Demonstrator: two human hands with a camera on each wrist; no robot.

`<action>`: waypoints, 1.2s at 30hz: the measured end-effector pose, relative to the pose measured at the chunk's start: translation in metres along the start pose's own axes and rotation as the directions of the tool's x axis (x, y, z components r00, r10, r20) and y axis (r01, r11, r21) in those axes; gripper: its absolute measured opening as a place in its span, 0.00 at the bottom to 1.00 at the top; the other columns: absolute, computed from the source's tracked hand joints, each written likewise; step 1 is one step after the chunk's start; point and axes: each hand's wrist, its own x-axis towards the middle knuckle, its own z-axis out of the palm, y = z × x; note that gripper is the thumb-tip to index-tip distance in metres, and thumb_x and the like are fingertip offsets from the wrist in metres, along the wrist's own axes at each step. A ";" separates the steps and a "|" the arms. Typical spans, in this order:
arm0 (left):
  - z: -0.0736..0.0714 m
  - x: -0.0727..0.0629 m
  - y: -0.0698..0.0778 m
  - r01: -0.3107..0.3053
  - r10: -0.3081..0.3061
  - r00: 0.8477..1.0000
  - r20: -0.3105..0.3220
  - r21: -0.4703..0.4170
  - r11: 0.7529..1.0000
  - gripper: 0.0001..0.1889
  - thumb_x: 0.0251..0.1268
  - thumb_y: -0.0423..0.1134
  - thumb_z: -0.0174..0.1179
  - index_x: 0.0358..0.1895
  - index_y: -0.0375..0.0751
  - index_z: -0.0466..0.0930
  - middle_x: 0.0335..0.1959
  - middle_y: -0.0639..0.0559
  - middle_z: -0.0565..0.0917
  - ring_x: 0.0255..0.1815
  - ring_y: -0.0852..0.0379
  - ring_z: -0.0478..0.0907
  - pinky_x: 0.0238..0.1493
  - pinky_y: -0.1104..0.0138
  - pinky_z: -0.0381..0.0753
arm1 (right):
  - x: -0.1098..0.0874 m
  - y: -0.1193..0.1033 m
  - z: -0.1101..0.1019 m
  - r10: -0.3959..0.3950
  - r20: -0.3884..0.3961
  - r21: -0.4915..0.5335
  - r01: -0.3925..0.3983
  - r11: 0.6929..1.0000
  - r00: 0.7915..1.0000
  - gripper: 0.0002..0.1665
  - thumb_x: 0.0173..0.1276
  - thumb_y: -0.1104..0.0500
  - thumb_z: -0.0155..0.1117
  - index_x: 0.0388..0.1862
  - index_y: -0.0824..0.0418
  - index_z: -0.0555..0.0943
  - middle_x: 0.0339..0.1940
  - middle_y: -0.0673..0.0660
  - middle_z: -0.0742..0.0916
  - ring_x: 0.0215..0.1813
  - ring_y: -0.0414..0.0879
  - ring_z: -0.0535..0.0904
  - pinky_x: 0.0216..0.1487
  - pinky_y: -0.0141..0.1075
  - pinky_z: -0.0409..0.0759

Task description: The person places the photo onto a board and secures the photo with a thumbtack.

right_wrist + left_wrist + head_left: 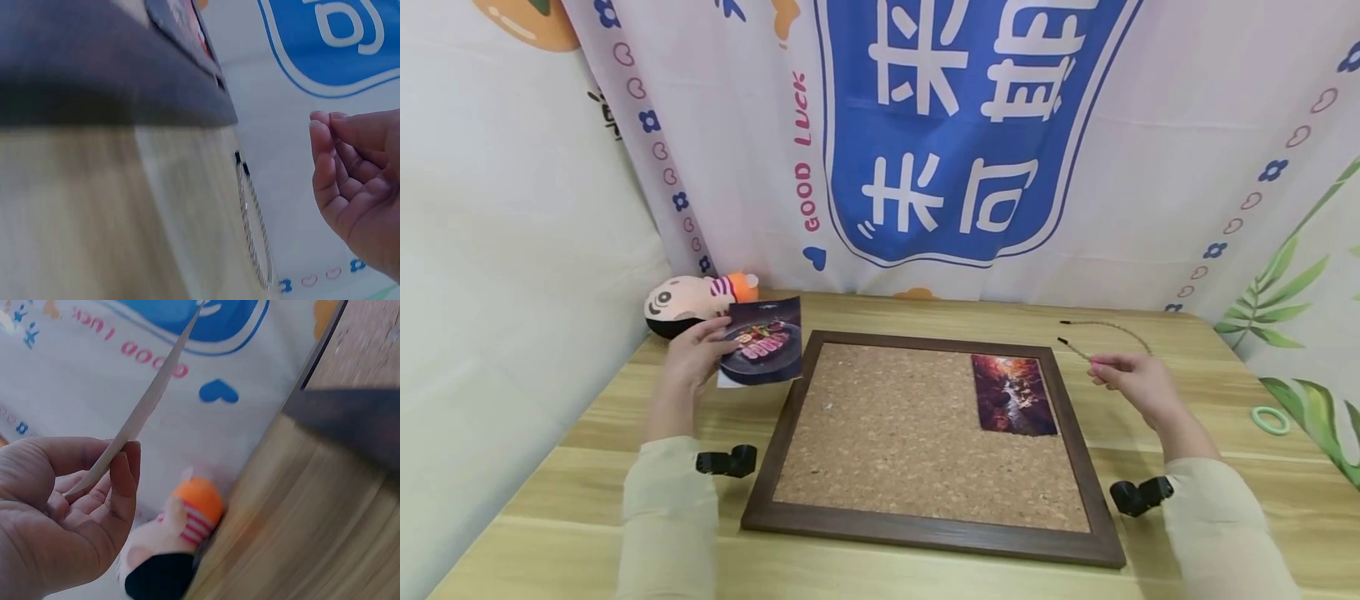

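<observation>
My left hand pinches a photo print of sliced meat on a dark plate, raised by the left edge of a brown-framed cork board. In the left wrist view, the print shows edge-on between thumb and fingers. Another print, a red-orange stream scene, lies at the board's upper right corner. Past the board's right side, my right hand has thumb and forefinger pinched together, with a small pink thing at the tips. The fingers mostly hide it, and I cannot tell its kind.
A thin braided headband with black ends lies behind my right hand. Farther right is a pale green ring. A plush doll rests at the table's back left corner, against a printed cloth backdrop.
</observation>
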 end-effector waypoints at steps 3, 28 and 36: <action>0.024 -0.025 0.021 -0.005 0.002 0.998 0.062 0.055 0.998 0.30 0.51 0.25 0.57 0.61 0.36 0.61 0.48 0.46 0.70 0.29 0.66 0.71 0.29 0.75 0.72 | 0.007 -0.011 0.006 -0.017 0.007 0.023 0.017 1.000 1.000 0.23 0.66 0.58 0.48 0.50 0.77 0.69 0.39 0.66 0.80 0.34 0.40 0.78 0.38 0.37 0.74; 0.098 -0.017 -0.020 0.041 -0.077 0.971 0.224 0.159 0.986 0.24 0.53 0.20 0.50 0.57 0.31 0.65 0.51 0.35 0.68 0.42 0.51 0.71 0.38 0.66 0.74 | 0.060 -0.107 0.152 -0.076 0.026 0.454 0.056 0.889 0.997 0.15 0.58 0.64 0.59 0.40 0.75 0.75 0.28 0.53 0.82 0.40 0.59 0.75 0.42 0.47 0.71; 0.109 -0.019 -0.028 -0.038 -0.015 0.979 0.205 0.251 0.967 0.22 0.50 0.18 0.51 0.53 0.28 0.69 0.42 0.36 0.72 0.34 0.53 0.71 0.29 0.71 0.73 | 0.056 -0.126 0.199 -0.099 0.115 0.488 0.031 0.872 0.988 0.10 0.57 0.66 0.59 0.36 0.73 0.77 0.28 0.57 0.81 0.34 0.50 0.76 0.41 0.45 0.73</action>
